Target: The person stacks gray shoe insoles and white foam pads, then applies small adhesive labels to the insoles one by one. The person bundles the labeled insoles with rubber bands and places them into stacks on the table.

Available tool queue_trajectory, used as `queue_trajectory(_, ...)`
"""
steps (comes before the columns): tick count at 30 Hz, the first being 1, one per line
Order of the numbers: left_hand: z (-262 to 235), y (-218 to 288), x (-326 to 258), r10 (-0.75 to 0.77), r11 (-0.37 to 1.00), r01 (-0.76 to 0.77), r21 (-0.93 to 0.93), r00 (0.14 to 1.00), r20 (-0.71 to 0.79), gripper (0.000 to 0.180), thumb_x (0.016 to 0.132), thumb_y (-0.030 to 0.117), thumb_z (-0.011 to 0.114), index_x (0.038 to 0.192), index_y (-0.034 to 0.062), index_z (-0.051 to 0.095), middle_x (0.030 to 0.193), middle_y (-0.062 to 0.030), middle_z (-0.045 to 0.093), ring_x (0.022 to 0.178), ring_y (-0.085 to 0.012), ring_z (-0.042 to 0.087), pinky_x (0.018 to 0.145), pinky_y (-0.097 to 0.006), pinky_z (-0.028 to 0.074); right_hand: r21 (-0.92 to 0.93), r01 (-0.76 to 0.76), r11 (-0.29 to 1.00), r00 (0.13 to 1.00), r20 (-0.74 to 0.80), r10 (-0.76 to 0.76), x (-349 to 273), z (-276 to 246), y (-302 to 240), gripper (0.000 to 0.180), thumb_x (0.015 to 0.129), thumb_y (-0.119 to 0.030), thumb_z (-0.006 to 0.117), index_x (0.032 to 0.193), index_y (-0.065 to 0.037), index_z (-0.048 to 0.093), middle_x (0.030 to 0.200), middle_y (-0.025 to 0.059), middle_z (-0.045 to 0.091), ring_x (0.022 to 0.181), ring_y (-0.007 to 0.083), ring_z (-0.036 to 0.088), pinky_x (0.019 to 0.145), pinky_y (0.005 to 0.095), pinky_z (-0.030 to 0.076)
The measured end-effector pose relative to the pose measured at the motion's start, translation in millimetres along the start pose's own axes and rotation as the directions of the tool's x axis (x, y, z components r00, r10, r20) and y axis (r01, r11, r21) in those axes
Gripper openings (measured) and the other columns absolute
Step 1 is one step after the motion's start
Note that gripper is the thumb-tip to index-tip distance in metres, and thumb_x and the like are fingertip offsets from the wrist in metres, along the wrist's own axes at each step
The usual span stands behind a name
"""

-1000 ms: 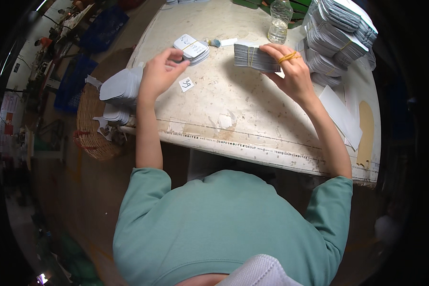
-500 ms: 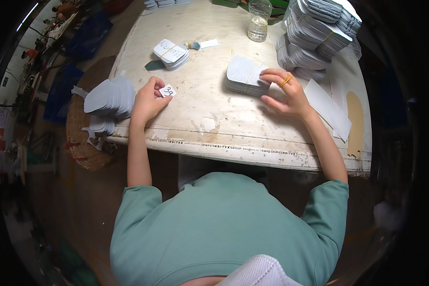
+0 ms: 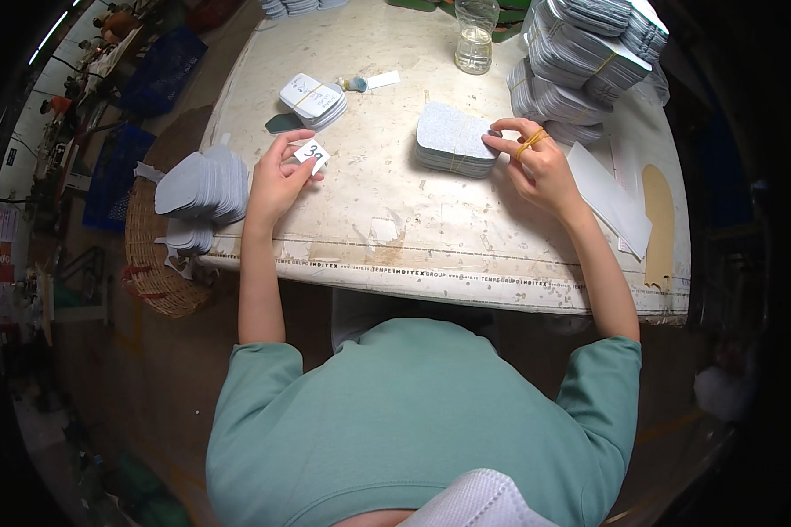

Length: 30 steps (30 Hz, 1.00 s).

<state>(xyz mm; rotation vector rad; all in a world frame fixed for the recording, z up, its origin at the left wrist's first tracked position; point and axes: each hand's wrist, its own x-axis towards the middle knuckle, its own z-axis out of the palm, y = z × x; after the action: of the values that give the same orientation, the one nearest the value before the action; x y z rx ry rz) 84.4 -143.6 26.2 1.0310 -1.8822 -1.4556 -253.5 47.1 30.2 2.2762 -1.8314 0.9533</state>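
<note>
**Small white square paper card (image 3: pixel 312 155) pinched in the left hand (image 3: pixel 278 182), clear of the worktop**

The card, marked in dark ink, is gripped at its edge between thumb and fingers, its marked face up. Across from it, a thick block of pale grey, round-cornered sheets (image 3: pixel 453 133) lies flat on the scuffed off-white table (image 3: pixel 369 189), a thin band around it. The right hand (image 3: pixel 540 167) rests fingertips on the block's right corner, thumb apart and fingers loosely curled; yellow rubber bands (image 3: pixel 533 140) loop those fingers.

The step in hand appears to be handling the card while steadying the block. The next move seems to call for a firm pinch on the card and light pressure on the block, so its layers stay square.

Beyond the left hand sit a smaller banded stack with a white, handwritten top (image 3: pixel 311 93) and a dark green flat piece (image 3: pixel 281 123). Farther right stand a clear plastic bottle (image 3: pixel 474 48) and tall grey bundles (image 3: pixel 580 75).
</note>
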Motion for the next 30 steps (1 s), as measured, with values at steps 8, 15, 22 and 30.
queue_trajectory(8,7,7,7,0.115,0.992,-0.119,0.052,0.991,0.075,0.042,0.087,-0.003,0.06,0.128,0.0021,0.051,0.113,-0.0164,0.064,0.08,-0.0111,0.07,0.07,-0.02,0.052,0.529,-0.231,0.816,0.962,0.0,0.272,3,-7,18,0.039,0.082,0.003,0.049,0.115,-0.007,0.068,0.115,0.0075,0.064,0.105,0.0186,0.061,0.094,0.0317,0.046)
queue_trajectory(15,23,40,65,0.229,0.92,-0.266,0.289,0.961,0.155,0.045,0.085,0.003,0.063,0.128,0.0084,0.053,0.116,-0.0169,0.063,0.084,-0.0174,0.071,0.071,-0.024,0.054,0.713,-0.338,0.614,0.888,0.025,0.459,-2,-15,27,0.03,0.089,0.002,0.048,0.113,0.001,0.067,0.111,0.0057,0.064,0.099,0.0136,0.06,0.092,0.027,0.044)
queue_trajectory(22,74,71,95,0.525,0.518,-0.664,0.538,0.744,0.413,0.074,0.072,0.036,0.079,0.135,0.0122,0.048,0.128,-0.0184,0.053,0.122,-0.032,0.052,0.102,-0.043,0.044,0.721,-0.272,0.637,0.887,-0.069,0.457,-3,-24,27,0.026,0.091,0.002,0.049,0.107,0.003,0.069,0.106,0.0058,0.065,0.094,0.0123,0.061,0.086,0.025,0.047)
queue_trajectory(30,131,106,104,0.058,0.234,-0.8,0.553,0.579,0.813,0.09,0.056,0.031,0.086,0.135,0.0103,0.047,0.13,-0.0125,0.053,0.124,-0.032,0.048,0.106,-0.044,0.037,0.656,-0.185,0.732,0.864,-0.247,0.439,-4,-37,18,0.024,0.088,0.005,0.05,0.095,0.003,0.072,0.097,0.0083,0.067,0.087,0.0139,0.064,0.082,0.0261,0.052)
